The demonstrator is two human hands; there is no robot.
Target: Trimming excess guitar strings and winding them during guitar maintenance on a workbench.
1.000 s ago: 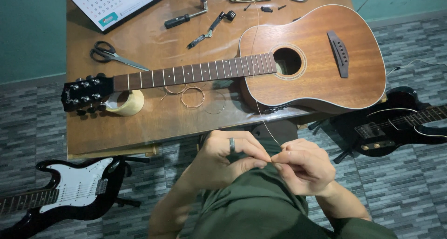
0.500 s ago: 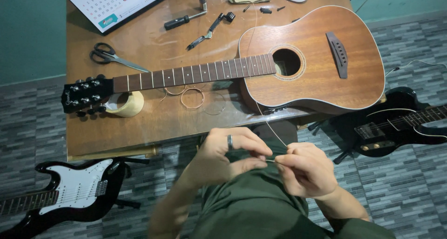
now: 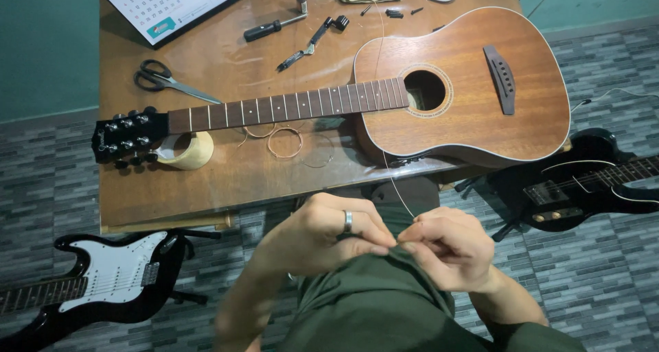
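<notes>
Restringing looks barely begun: left hand (image 3: 322, 239) and right hand (image 3: 446, 245) pinch closed on one string (image 3: 395, 180), while the guitar (image 3: 384, 105) lies stringless on the surface (image 3: 226, 177).

— What sort of place is this?

— A small guitar repair workshop, likely set up in a room at home. An acoustic guitar (image 3: 439, 98) lies flat on a wooden counter (image 3: 226, 180), with no strings visible along its neck.

— What else points to that?

— Tools lie around it: scissors (image 3: 165, 79), a screwdriver (image 3: 271, 28), a string winder (image 3: 316, 40), a roll of tape (image 3: 189, 149) and coiled strings (image 3: 285, 141). A desk calendar (image 3: 171, 5) sits at the far left.

— And the floor?

— Grey tiles, with a black-and-white electric guitar (image 3: 103, 283) near left and a black electric guitar (image 3: 583, 180) at right. The wall is teal.
</notes>
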